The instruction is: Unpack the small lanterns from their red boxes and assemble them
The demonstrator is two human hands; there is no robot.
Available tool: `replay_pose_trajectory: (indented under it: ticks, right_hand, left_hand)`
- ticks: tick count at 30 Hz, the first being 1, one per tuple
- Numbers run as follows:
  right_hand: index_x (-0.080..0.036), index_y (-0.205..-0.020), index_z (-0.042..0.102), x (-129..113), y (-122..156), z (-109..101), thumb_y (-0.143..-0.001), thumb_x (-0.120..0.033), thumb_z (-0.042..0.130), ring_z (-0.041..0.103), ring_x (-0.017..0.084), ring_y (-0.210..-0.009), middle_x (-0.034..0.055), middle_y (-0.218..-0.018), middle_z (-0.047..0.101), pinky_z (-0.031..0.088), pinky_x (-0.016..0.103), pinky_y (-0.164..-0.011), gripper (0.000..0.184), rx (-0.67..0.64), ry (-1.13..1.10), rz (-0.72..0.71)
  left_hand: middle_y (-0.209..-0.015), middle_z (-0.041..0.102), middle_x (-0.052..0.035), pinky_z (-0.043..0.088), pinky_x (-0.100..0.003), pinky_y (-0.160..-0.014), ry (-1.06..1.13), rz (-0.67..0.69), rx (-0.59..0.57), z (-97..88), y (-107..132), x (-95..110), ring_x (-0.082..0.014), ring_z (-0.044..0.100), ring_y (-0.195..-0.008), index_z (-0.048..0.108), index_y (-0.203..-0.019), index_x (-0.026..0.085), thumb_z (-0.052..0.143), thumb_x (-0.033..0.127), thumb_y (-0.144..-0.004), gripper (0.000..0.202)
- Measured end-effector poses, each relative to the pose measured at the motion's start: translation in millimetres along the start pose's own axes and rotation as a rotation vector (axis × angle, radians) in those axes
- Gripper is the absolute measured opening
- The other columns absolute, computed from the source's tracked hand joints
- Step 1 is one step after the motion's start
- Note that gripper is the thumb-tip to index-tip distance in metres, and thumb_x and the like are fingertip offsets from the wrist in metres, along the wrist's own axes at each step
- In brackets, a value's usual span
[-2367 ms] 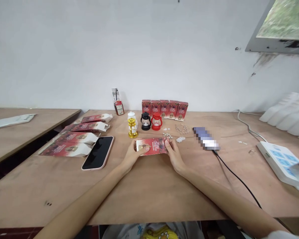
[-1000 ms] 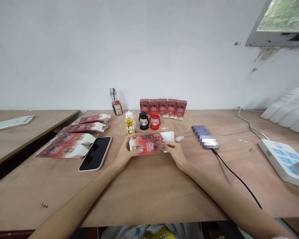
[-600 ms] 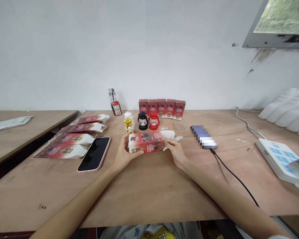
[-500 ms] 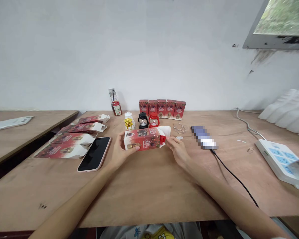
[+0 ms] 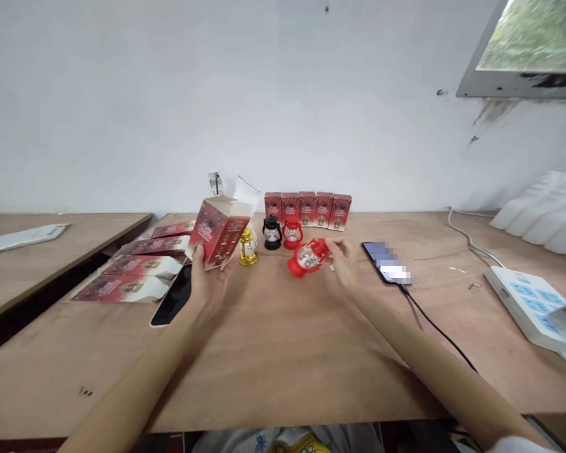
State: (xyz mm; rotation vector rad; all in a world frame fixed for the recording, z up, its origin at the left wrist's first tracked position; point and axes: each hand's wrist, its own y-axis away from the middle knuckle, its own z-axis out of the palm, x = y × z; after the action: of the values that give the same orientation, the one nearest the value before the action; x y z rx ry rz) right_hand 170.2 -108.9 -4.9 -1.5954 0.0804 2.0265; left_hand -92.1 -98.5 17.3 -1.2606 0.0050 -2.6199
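My left hand (image 5: 207, 280) grips a red printed cardboard box (image 5: 219, 233), tilted, with its white flaps open at the top. Held by its top end in my right hand (image 5: 342, 261) is a small red lantern (image 5: 308, 257) with a clear globe, tipped over to the left above the table. Behind it, another red lantern (image 5: 292, 233) stands upright beside a black lantern (image 5: 272, 233). A gold lantern (image 5: 248, 246) stands just right of the box. The box hides most of what lies behind it.
Several closed red boxes (image 5: 307, 209) line the wall. Flattened boxes (image 5: 127, 287) lie at left, next to a phone (image 5: 172, 299). Another phone (image 5: 387, 263) with a cable (image 5: 443, 333) lies at right, near a white power strip (image 5: 532, 308). White stacked pieces (image 5: 542, 211) stand far right.
The red lantern has come out of the box in my right hand. My left hand has moved left and tilted the box up, open end upward.
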Motion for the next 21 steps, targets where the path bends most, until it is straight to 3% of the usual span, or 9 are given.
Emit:
replay_pose_trajectory:
  ticks: [4,8,12,16,19,21]
  right_hand:
    - [-0.02,-0.075,0.059,2,-4,26,-0.075,-0.043,0.061,0.062,0.016,-0.07,0.0016,-0.075,0.066,0.047,0.029,-0.066,0.023,-0.207,0.268,-0.159]
    - [-0.021,-0.077,0.058,2,-7,39,-0.081,-0.042,0.054,0.06,0.017,-0.066,0.0015,-0.074,0.066,0.046,0.03,-0.064,0.022,-0.293,0.446,-0.243]
    - [-0.021,-0.086,0.058,-3,-1,39,-0.084,-0.04,0.05,0.06,0.021,-0.083,0.0051,-0.088,0.065,0.046,0.036,-0.076,0.021,-0.298,0.567,-0.357]
    - [-0.022,-0.104,0.055,-6,27,36,-0.083,-0.035,0.054,0.048,0.025,-0.114,0.0104,-0.116,0.056,0.036,0.046,-0.099,0.025,-0.231,0.589,-0.585]
    - [-0.024,-0.117,0.047,1,55,32,-0.082,-0.033,0.058,0.045,0.024,-0.122,0.011,-0.125,0.05,0.033,0.047,-0.105,0.038,-0.332,0.454,-0.588]
    - [-0.024,-0.125,0.041,10,69,27,-0.075,-0.036,0.066,0.042,0.026,-0.126,0.0117,-0.131,0.047,0.033,0.047,-0.107,0.057,-0.432,0.382,-0.521]
  left_hand:
    - [-0.086,0.066,-0.0065,0.053,-0.026,-0.057,0.067,-0.235,-0.048,1.1,6,-3,-0.0169,0.062,-0.071,0.064,-0.092,0.017,0.048,0.059,-0.081,0.045]
    - [-0.089,0.067,-0.0081,0.051,-0.024,-0.052,0.097,-0.331,-0.146,-0.3,8,-6,-0.0154,0.062,-0.066,0.062,-0.099,0.016,0.04,0.058,-0.086,0.049]
    - [-0.1,0.067,-0.0101,0.054,-0.025,-0.067,0.086,-0.398,-0.23,2.0,13,-7,-0.0168,0.065,-0.08,0.06,-0.105,0.015,0.043,0.055,-0.087,0.047]
    - [-0.108,0.066,-0.0113,0.052,-0.032,-0.087,-0.005,-0.393,-0.341,4.7,21,-9,-0.0213,0.064,-0.098,0.058,-0.109,0.016,0.054,0.055,-0.081,0.049]
    - [-0.111,0.066,-0.0123,0.048,-0.04,-0.093,-0.107,-0.402,-0.449,1.0,26,-14,-0.026,0.063,-0.103,0.059,-0.111,0.017,0.059,0.057,-0.075,0.054]
    - [-0.106,0.067,-0.0138,0.049,-0.045,-0.09,-0.163,-0.475,-0.579,-4.4,29,-19,-0.0297,0.064,-0.1,0.061,-0.107,0.017,0.064,0.059,-0.069,0.057]
